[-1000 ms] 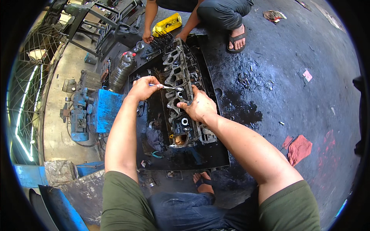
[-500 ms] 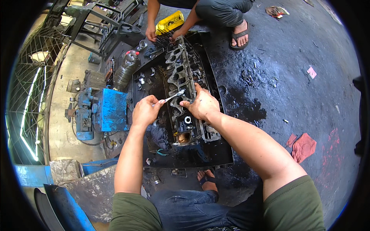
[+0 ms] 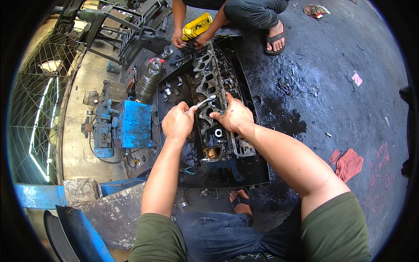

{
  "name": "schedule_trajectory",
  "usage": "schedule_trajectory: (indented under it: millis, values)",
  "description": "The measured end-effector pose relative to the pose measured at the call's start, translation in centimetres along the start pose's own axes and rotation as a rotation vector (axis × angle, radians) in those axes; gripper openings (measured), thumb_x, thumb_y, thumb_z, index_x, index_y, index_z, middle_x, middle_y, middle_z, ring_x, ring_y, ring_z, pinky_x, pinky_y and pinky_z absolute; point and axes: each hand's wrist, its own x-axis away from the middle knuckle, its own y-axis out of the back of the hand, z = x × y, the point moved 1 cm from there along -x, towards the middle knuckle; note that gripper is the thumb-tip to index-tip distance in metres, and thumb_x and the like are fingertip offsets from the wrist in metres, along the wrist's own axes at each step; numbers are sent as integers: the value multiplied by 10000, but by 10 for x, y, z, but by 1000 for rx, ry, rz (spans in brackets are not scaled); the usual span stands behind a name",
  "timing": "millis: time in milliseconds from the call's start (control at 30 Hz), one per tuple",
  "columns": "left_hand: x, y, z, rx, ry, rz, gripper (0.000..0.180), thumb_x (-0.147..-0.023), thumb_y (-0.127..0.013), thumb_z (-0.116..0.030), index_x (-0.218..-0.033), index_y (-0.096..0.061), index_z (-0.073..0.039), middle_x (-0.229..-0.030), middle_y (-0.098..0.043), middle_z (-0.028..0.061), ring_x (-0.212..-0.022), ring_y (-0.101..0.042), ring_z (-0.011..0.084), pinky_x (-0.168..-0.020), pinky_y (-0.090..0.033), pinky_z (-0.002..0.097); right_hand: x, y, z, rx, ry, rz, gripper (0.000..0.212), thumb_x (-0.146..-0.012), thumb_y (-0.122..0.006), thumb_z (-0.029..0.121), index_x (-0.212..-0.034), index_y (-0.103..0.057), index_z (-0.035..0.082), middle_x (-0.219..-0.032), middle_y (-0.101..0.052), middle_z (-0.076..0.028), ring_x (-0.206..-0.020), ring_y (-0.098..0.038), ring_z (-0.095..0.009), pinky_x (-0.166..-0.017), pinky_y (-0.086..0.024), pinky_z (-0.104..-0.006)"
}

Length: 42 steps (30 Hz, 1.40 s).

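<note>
My left hand point(image 3: 178, 120) is closed round a wrench point(image 3: 203, 103), whose far end touches or hovers just over the cylinder head's middle; I cannot tell which. The long metal cylinder head point(image 3: 208, 83), oily and full of ports, lies lengthwise away from me in a black tray point(image 3: 244, 177). Its right side is gripped by my right hand point(image 3: 234, 114), thumb on top near the wrench and index finger pointing forward. The other right fingers are partly hidden.
A co-worker's hands point(image 3: 179, 39) work at the far end beside a yellow container point(image 3: 197, 26). Left of the tray stand a dark plastic bottle point(image 3: 149, 81) and a blue machine point(image 3: 136, 124). Bearing shells point(image 3: 167, 91) lie in the tray. A red cloth point(image 3: 349, 165) is on the oily floor.
My left hand has shifted a little right and forward, turning the wrench to a steeper slant. My right hand stays on the cylinder head. The whole view has shifted slightly.
</note>
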Motion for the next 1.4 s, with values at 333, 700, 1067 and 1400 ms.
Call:
schedule_trajectory:
  millis: [333,700,1067,1400]
  values:
    - [-14,-14,7,54,21,-2,422,-921,-725,-530,-912,-732,-108,-917,-762,149,-907,-732,382,-793,-556,510,0,-1,0,15,-4,6,1027,-882,-754,619,-1652,-278,132,-1494,-558,-188,-1374,-572,-319,-1120,-489,-412]
    - [-58,-62,54,331,101,206,438,-884,-802,-526,-915,-751,-93,-895,-766,132,-868,-738,277,-813,-554,414,3,1,2,10,-22,-13,1028,-884,-756,611,-1655,-275,131,-1532,-532,-163,-1403,-547,-311,-1147,-466,-401]
    - [-64,-106,64,734,11,306,365,-910,-839,-386,-829,-726,-49,-711,-670,14,-655,-554,102,-644,-475,311,2,1,2,3,-11,5,1039,-880,-753,626,-1659,-270,136,-1533,-530,-168,-1398,-551,-313,-1146,-466,-406]
    - [-56,-102,59,678,6,217,334,-938,-821,-339,-814,-687,-59,-709,-618,-42,-662,-495,65,-615,-427,279,4,2,3,14,-11,-39,1011,-877,-766,604,-1640,-304,126,-1520,-544,-173,-1399,-549,-314,-1149,-462,-404]
